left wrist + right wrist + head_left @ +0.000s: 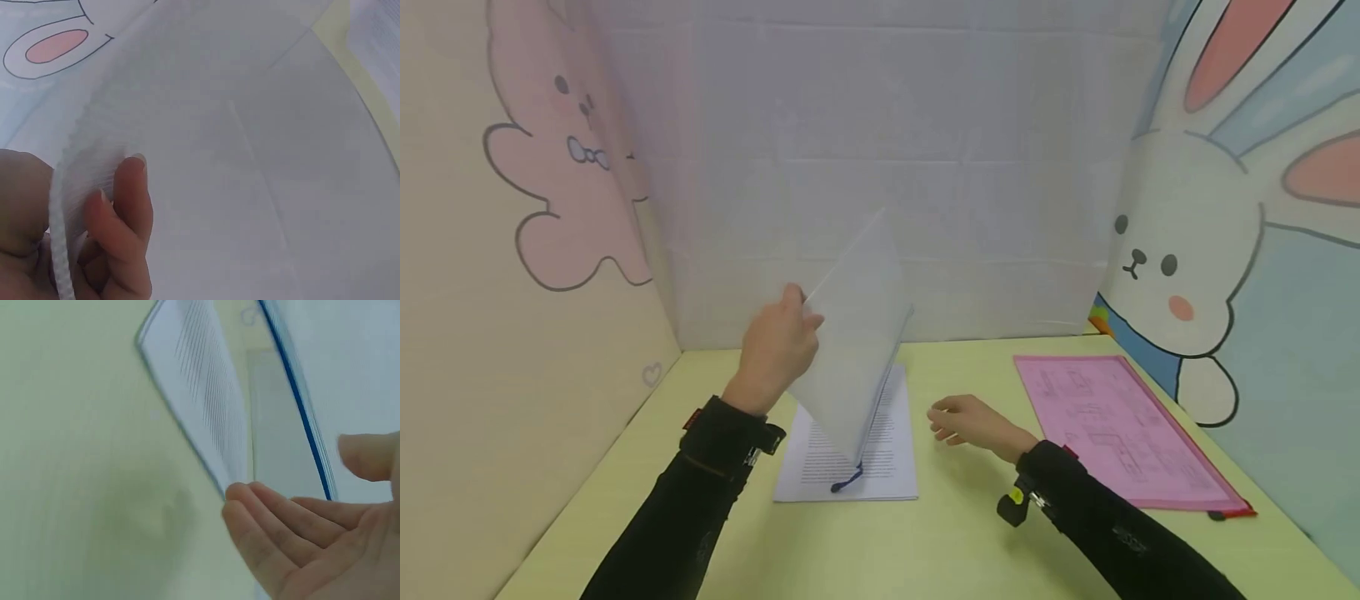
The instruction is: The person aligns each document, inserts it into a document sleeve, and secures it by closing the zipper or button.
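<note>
My left hand (780, 346) pinches one edge of a translucent white document pouch (853, 333) and holds it raised and tilted over the table. Along the pouch's right side runs a blue zipper (300, 400), with a dark blue zipper pull (847, 481) hanging at its lower corner. In the left wrist view the thumb and fingers (128, 206) close on the pouch's textured edge. Beneath it lies a stack of printed paper (891, 450), partly hidden by the pouch. To the right of the stack, my right hand (973, 425) hovers with relaxed fingers, holding nothing.
A pink zip pouch (1112, 417) with line drawings showing through lies at the right of the pale yellow table (955, 542). A white sheet (910, 167) hangs along the back edge. Walls with cartoon rabbits (1195, 225) stand on both sides.
</note>
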Demonstrator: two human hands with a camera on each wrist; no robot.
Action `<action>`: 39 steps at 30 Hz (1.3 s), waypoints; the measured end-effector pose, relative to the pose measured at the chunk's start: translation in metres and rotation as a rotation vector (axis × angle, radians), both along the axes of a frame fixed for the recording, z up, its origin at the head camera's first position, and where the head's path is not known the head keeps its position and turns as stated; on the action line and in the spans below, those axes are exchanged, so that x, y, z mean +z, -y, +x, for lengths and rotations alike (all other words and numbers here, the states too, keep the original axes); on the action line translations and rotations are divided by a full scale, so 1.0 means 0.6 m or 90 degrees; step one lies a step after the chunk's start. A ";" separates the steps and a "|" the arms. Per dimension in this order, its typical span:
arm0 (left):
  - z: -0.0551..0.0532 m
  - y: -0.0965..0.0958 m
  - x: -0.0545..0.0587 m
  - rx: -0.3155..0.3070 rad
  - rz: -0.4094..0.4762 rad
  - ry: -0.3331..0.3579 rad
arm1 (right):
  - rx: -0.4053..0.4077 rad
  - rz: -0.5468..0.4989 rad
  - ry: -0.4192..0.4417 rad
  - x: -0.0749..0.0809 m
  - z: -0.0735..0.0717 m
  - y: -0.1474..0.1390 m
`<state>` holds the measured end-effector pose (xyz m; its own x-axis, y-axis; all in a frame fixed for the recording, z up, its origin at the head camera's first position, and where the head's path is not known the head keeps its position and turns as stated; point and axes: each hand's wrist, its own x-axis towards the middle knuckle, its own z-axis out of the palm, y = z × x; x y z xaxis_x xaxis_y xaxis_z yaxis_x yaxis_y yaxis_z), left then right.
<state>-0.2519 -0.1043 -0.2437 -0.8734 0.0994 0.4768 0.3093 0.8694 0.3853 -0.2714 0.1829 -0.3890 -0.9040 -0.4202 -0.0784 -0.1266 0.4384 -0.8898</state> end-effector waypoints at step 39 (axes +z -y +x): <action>-0.023 -0.019 -0.267 0.001 0.030 0.379 | -0.069 -0.015 0.096 -0.045 0.045 -0.027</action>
<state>-0.2656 -0.0930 -0.4042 -0.9920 0.0881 -0.0908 0.0268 0.8473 0.5304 -0.2443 0.1993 -0.4160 -0.9227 -0.3247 -0.2077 0.0559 0.4206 -0.9055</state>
